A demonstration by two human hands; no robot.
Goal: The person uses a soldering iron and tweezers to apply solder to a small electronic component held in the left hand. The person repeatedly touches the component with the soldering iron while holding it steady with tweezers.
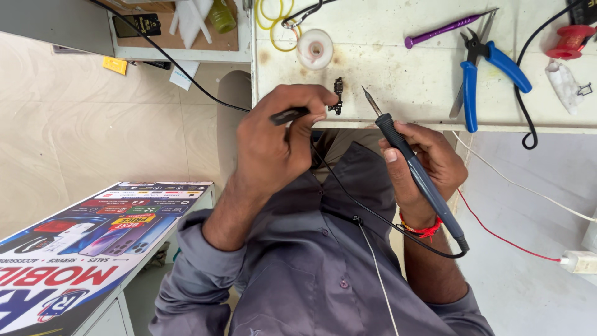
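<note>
Meanwhile, the right hand (423,162) is gripping a light, stiff soldering iron (413,165) by its handle, while the left hand (277,140) is pinching tweezers (289,115) beside a small, delicate-looking metal part (337,96) at the workbench (410,74) edge.

A stained white worktable (398,68) runs along the top of the view, its surface blotched with brown marks (heaviest near the front edge). Below it to the left lies a pale beige tiled floor (93,124), evenly lit, with a low white shelf unit (186,53) standing against a grey wall panel (50,22). A white cabinet (106,317) sits at the lower left, its top covered by a colourful printed poster (93,242).
</note>
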